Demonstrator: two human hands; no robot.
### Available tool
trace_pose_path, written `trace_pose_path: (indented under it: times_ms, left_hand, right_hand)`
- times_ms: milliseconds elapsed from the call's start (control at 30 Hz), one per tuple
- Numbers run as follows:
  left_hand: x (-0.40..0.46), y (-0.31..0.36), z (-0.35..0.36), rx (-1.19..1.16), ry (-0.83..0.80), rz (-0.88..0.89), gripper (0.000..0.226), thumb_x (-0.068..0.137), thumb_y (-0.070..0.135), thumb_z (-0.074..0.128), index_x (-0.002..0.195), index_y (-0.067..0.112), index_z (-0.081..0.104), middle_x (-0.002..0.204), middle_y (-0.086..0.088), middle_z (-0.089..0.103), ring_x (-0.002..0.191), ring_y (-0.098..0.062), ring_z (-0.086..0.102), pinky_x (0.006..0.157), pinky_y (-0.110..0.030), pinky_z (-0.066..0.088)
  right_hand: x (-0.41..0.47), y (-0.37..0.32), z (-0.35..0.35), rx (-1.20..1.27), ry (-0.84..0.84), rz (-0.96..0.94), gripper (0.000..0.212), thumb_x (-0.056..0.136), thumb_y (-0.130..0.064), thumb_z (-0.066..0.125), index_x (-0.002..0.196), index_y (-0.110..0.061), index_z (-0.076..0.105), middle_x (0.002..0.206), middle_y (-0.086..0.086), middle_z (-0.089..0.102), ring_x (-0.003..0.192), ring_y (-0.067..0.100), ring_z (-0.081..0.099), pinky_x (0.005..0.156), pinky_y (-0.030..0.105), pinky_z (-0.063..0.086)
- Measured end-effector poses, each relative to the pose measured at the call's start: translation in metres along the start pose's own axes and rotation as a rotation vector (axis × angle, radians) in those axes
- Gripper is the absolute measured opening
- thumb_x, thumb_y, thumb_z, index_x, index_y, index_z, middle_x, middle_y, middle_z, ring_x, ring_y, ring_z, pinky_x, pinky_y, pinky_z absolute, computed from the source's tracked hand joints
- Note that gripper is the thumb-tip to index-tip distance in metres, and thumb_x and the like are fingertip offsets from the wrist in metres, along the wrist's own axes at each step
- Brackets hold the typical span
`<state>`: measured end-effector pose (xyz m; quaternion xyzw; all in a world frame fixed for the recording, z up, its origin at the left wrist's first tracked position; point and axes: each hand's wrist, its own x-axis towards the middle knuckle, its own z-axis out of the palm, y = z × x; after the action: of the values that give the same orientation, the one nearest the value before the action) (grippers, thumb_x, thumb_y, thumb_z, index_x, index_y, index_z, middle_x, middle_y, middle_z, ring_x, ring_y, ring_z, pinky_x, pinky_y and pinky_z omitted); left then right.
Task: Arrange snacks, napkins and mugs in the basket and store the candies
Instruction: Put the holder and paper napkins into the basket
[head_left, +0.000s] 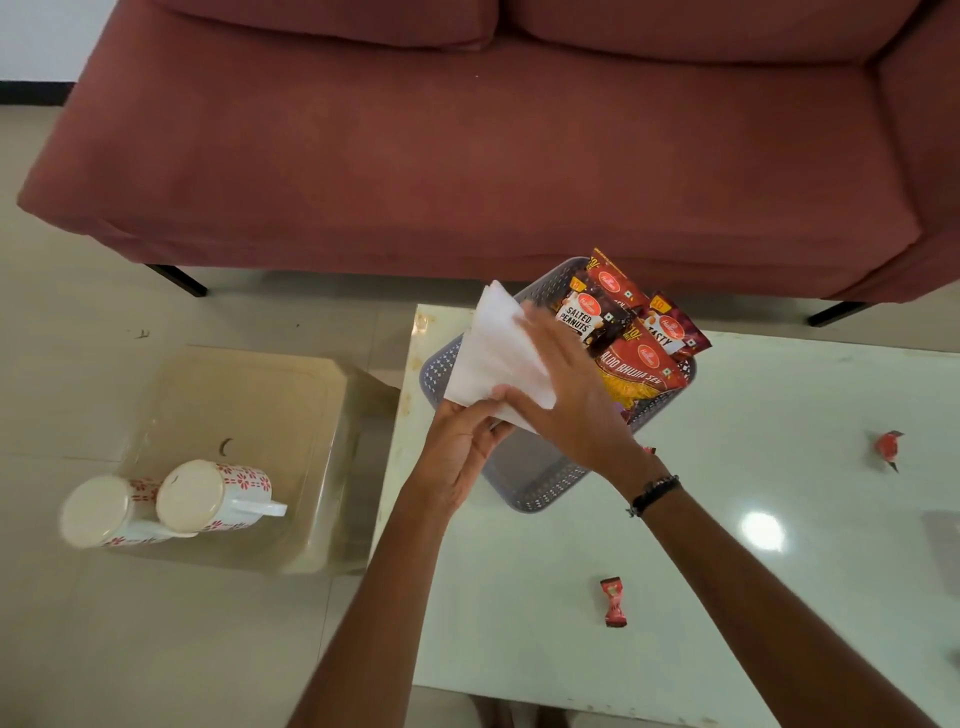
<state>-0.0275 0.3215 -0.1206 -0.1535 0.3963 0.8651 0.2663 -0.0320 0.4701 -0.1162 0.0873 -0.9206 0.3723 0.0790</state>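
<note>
A grey perforated basket sits at the white table's far left corner. Several red snack packets stand in its right half. Both my hands hold a stack of white napkins over the basket's left half: my left hand grips the stack's lower edge, my right hand lies flat across its top. Two white mugs with red flower print lie upside down on a beige stool to the left. Red wrapped candies lie on the table, one at the front, one at the right.
The white glossy table fills the right side. The beige plastic stool stands on the tiled floor to its left. A dusty-red sofa runs along the far side behind the table.
</note>
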Motion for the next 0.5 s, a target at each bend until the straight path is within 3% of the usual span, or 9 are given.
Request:
trace_pose_path:
  times_ms: [100, 233, 400, 500]
  left_hand:
    - [0.0, -0.001, 0.002, 0.027, -0.022, -0.007, 0.04, 0.086, -0.012, 0.045, 0.119, 0.008, 0.056, 0.096, -0.002, 0.072, 0.091, -0.016, 0.068, 0.092, -0.036, 0.052]
    - [-0.002, -0.004, 0.002, 0.032, 0.012, -0.043, 0.044, 0.089, -0.008, 0.045, 0.127, 0.013, 0.051, 0.116, -0.005, 0.066, 0.104, -0.019, 0.065, 0.092, -0.036, 0.054]
    - [-0.005, -0.009, 0.003, 0.058, 0.041, -0.065, 0.046, 0.089, -0.008, 0.045, 0.129, 0.015, 0.047, 0.117, -0.004, 0.065, 0.108, -0.022, 0.063, 0.087, -0.037, 0.057]
    - [-0.008, -0.012, 0.001, 0.053, 0.058, -0.076, 0.044, 0.088, -0.009, 0.046, 0.125, 0.015, 0.049, 0.119, -0.005, 0.064, 0.113, -0.025, 0.061, 0.089, -0.039, 0.056]
  right_hand:
    - [-0.003, -0.003, -0.001, 0.063, -0.086, -0.087, 0.043, 0.089, -0.036, 0.057, 0.122, -0.01, 0.061, 0.129, 0.003, 0.062, 0.122, 0.014, 0.055, 0.102, 0.035, 0.047]
    - [-0.002, 0.007, -0.002, 0.069, -0.068, -0.069, 0.029, 0.088, -0.019, 0.061, 0.113, -0.007, 0.066, 0.112, 0.005, 0.071, 0.101, 0.016, 0.067, 0.087, 0.035, 0.055]
    - [-0.004, 0.013, -0.003, 0.045, 0.001, -0.028, 0.02, 0.086, -0.012, 0.063, 0.104, -0.006, 0.07, 0.096, 0.006, 0.075, 0.08, 0.016, 0.07, 0.072, 0.034, 0.059]
    - [-0.003, 0.015, -0.004, 0.047, 0.08, 0.103, 0.016, 0.085, -0.014, 0.064, 0.097, -0.006, 0.073, 0.078, 0.009, 0.074, 0.063, 0.021, 0.065, 0.059, 0.037, 0.055]
